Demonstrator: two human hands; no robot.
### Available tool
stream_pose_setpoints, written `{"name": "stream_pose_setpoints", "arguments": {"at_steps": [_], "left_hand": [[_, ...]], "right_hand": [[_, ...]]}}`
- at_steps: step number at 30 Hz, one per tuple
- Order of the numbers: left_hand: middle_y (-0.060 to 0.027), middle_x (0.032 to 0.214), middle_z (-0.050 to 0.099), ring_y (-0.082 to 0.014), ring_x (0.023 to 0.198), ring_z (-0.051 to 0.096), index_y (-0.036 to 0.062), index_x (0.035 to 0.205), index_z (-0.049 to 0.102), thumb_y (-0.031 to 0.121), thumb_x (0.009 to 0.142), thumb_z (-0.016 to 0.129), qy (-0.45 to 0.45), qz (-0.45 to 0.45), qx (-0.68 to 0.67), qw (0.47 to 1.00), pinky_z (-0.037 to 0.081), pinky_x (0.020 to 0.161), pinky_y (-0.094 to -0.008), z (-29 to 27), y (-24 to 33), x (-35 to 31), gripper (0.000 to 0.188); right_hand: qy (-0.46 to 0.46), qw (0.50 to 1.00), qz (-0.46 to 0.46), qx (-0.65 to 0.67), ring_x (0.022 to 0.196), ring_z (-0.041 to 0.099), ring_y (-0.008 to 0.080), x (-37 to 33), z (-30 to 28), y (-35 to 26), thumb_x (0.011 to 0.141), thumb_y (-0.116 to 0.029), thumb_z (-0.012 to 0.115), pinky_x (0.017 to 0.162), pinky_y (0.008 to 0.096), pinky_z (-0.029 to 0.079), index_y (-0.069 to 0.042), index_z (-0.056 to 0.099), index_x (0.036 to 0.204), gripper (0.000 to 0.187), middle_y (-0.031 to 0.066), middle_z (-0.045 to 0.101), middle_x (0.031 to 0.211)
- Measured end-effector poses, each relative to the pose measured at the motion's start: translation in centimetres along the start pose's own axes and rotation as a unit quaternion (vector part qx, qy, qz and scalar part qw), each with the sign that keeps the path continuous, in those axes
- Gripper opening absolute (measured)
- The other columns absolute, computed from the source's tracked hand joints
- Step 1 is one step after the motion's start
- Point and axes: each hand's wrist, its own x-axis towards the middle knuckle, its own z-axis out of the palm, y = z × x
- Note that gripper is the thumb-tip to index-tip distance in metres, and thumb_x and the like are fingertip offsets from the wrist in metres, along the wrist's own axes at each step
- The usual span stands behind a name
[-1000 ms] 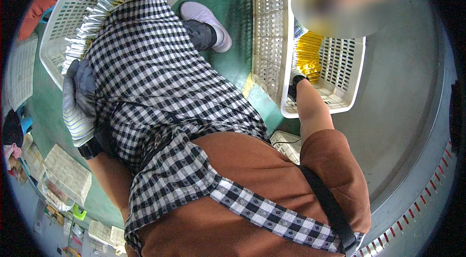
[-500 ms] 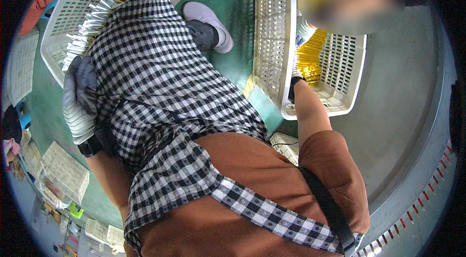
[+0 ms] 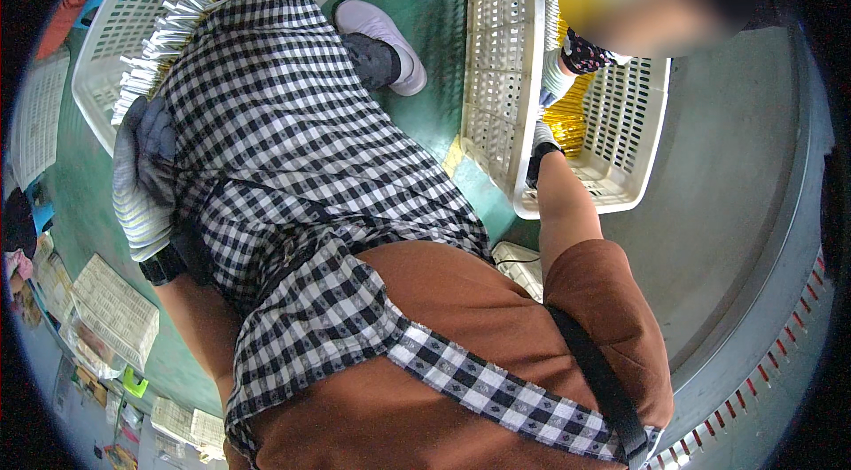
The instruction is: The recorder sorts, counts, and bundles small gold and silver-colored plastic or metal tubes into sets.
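My left hand (image 3: 146, 160), in a striped glove with a grey coating, lies against the checked apron (image 3: 266, 115). Its fingers point up, somewhat apart, with nothing seen in them. Just beyond the fingertips, a row of slim silver-and-gold packets (image 3: 182, 31) stands in a white plastic basket (image 3: 106, 71). My right hand (image 3: 544, 137), gloved above a black wristband, reaches into a second white basket (image 3: 501, 71) holding shiny gold packets (image 3: 567, 124). The basket's rim and wall hide most of its fingers. A co-worker's gloved hand (image 3: 556, 80) is in the same basket, just beyond mine.
A grey metal surface (image 3: 718, 186) with a raised curved edge lies on the right. The co-worker leans over the right basket. A shoed foot (image 3: 381, 40) stands on the green floor (image 3: 434, 106) between the baskets. More white crates (image 3: 115, 310) are at the left.
The co-worker's head has shifted slightly right, and their patterned sleeve and gloved hand show more. More of my right glove shows at the basket's rim. My left hand's fingers show more clearly.
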Motion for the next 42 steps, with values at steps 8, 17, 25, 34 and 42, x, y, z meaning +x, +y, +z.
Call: {"name": "stream_pose_setpoints", "arguments": {"at_steps": [8,17,25,34,42], "left_hand": [[-0.0176,0.127,0.051,-0.019,0.112,0.054,-0.0054,0.132,0.04,0.027,0.097,0.046,-0.017,-0.013,-0.01,1.0,0.044,0.096,-0.0267,0.1,-0.5,0.7,0.048],[-0.0178,0.128,0.05,-0.02,0.116,0.052,-0.0048,0.132,0.039,0.031,0.098,0.045,0.003,-0.009,0.007,1.0,0.042,0.099,-0.0285,0.1,-0.5,0.5,0.05],[-0.0183,0.129,0.049,-0.0219,0.119,0.049,-0.0044,0.132,0.04,0.033,0.097,0.046,0.016,-0.014,0.021,1.0,0.034,0.106,-0.0325,0.7,-0.4,0.3,0.052],[-0.0187,0.128,0.049,-0.0204,0.114,0.053,-0.0052,0.13,0.041,0.028,0.096,0.049,0.002,-0.012,0.001,1.0,0.042,0.099,-0.0277,0.2,-0.4,0.6,0.048],[-0.0195,0.13,0.048,-0.0224,0.117,0.05,-0.0068,0.132,0.038,0.034,0.097,0.045,0.012,0.008,0.08,0.997,0.039,0.102,-0.0317,0.3,-0.1,0.1,0.054]], "right_hand": [[0.01,0.986,-0.021,-0.162,0.098,0.06,0.029,5.3,1.4,4.2,0.09,-0.036,0.045,0.082,0.0384,0.047,-0.011,0.061,0.112,0.038,0.0159,0.062,0.11],[0.049,0.961,-0.062,-0.265,0.104,0.061,0.032,-3.9,-3.0,-2.2,0.087,-0.027,0.046,0.084,0.0403,0.05,-0.009,0.067,0.104,0.032,0.0178,0.063,0.113],[0.136,0.874,-0.113,-0.453,0.131,0.035,0.0292,-5.3,-8.1,-2.2,0.083,-0.033,0.055,0.103,0.0411,0.038,-0.016,0.034,0.139,0.062,0.0118,0.031,0.145],[0.026,0.914,0.006,-0.404,0.135,0.031,0.0329,-2.5,-7.9,0.6,0.079,-0.037,0.06,0.11,0.0386,0.03,-0.016,0.009,0.148,0.089,0.0197,0.022,0.149],[0.042,0.938,0.039,-0.341,0.125,0.046,0.0296,-2.8,-7.5,0.2,0.075,-0.038,0.065,0.103,0.0366,0.038,-0.009,0.01,0.148,0.096,0.0211,0.045,0.136]]}}
